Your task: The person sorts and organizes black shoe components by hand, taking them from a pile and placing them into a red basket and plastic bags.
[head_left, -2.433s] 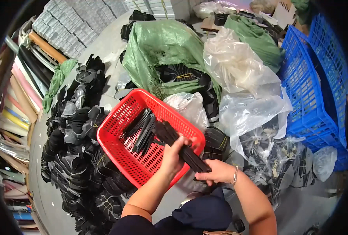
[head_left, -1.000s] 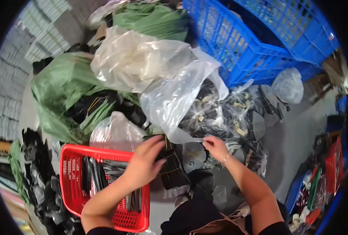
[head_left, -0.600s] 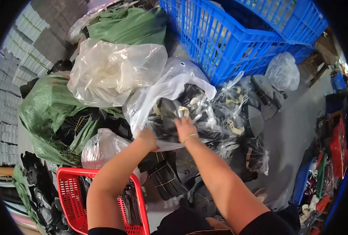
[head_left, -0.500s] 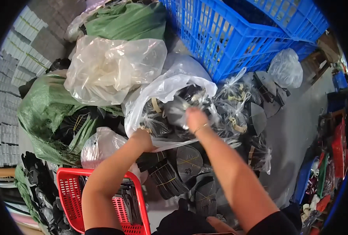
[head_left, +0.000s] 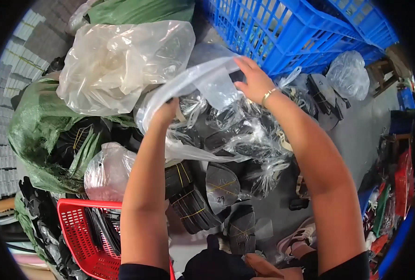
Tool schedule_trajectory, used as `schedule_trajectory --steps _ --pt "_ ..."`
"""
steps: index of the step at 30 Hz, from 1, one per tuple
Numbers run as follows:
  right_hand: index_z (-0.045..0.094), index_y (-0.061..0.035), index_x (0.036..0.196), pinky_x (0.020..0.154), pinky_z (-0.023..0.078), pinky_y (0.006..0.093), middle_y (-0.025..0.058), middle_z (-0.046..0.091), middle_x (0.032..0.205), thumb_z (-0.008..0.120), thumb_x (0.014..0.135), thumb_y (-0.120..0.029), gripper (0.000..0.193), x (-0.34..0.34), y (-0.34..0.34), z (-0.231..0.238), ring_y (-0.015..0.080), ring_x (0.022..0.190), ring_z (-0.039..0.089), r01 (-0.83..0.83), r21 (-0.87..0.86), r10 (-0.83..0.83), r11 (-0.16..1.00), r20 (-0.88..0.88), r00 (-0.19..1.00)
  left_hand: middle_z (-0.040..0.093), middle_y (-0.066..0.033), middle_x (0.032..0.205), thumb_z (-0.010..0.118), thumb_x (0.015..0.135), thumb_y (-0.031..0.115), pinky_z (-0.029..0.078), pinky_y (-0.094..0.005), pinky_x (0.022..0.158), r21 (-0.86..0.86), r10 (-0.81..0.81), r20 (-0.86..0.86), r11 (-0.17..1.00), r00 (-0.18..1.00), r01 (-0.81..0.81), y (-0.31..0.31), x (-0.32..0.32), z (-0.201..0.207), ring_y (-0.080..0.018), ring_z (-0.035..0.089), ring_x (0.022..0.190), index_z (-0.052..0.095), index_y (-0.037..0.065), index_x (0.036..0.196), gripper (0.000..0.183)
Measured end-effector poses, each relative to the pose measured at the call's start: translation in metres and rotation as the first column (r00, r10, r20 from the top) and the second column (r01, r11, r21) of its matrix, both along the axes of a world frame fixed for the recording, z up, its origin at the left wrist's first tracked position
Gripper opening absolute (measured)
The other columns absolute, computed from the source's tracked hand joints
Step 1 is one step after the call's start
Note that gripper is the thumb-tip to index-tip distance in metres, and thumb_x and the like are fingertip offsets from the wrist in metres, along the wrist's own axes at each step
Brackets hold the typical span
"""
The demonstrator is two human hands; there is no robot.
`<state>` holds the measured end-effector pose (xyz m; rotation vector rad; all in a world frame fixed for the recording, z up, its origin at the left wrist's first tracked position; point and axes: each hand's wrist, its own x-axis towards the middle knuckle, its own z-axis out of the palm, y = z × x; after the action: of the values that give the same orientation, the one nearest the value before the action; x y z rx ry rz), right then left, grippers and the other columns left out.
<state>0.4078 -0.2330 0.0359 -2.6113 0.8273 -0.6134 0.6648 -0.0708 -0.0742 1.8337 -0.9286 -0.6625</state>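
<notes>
A large clear plastic bag [head_left: 188,79] lies wide-mouthed in the middle, holding smaller tied plastic packets [head_left: 258,140] with dark pieces inside. My left hand [head_left: 166,112] is at the bag's left rim, its fingers partly hidden, closed on the film. Up at the far right of the mouth, my right hand [head_left: 258,84] has the raised rim between fingers and thumb. Below the bag lie bundles of flat black pieces [head_left: 188,210] and a rounded grey bundle [head_left: 222,184], bound with yellow bands.
Blue crates [head_left: 282,37] stand at the far right. Another plastic bag [head_left: 123,65] and a green woven sack [head_left: 39,135] crowd the left. A red basket [head_left: 83,252] with dark flat pieces sits near my left arm. Grey stacks [head_left: 4,121] line the left side.
My right hand has gone from the packets inside the bag up to its far rim, lifting the film. My left hand has moved farther away along the left rim. The view has shifted slightly.
</notes>
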Motion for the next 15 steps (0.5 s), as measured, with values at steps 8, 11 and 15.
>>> schedule_trajectory --steps 8,11,15 --pt "0.051 -0.0101 0.116 0.080 0.045 0.0360 0.0153 0.046 0.122 0.060 0.076 -0.015 0.041 0.026 0.014 0.029 0.0288 0.081 0.060 -0.072 -0.204 0.108 0.976 0.170 0.979 0.055 -0.0179 0.107 0.060 0.067 0.016 0.044 -0.0416 0.082 0.419 -0.288 0.410 0.902 0.865 0.102 -0.035 -0.120 0.035 -0.0355 0.055 0.093 0.052 0.004 0.105 0.040" --pt "0.060 -0.0085 0.093 0.069 0.047 0.0351 0.0120 0.057 0.092 0.060 0.076 -0.016 0.019 0.009 0.058 0.032 0.0267 0.074 0.059 -0.275 0.113 0.263 0.955 0.113 0.958 0.055 -0.0170 0.106 0.059 0.066 0.012 0.050 -0.0404 0.072 0.501 -0.570 0.578 0.813 0.584 0.297 0.011 -0.191 0.024 -0.0342 0.058 0.084 0.052 0.008 0.112 0.047" --pt "0.059 -0.0093 0.096 0.076 0.045 0.0345 0.0090 0.057 0.099 0.060 0.075 -0.016 0.022 -0.029 0.087 -0.027 0.0242 0.085 0.057 -0.382 0.366 0.491 0.848 -0.276 0.826 0.062 -0.0128 0.097 0.066 0.067 0.024 0.048 -0.0350 0.075 0.219 -0.902 -0.066 0.404 0.426 0.888 0.012 -0.151 0.029 -0.0283 0.061 0.079 0.061 0.011 0.102 0.037"
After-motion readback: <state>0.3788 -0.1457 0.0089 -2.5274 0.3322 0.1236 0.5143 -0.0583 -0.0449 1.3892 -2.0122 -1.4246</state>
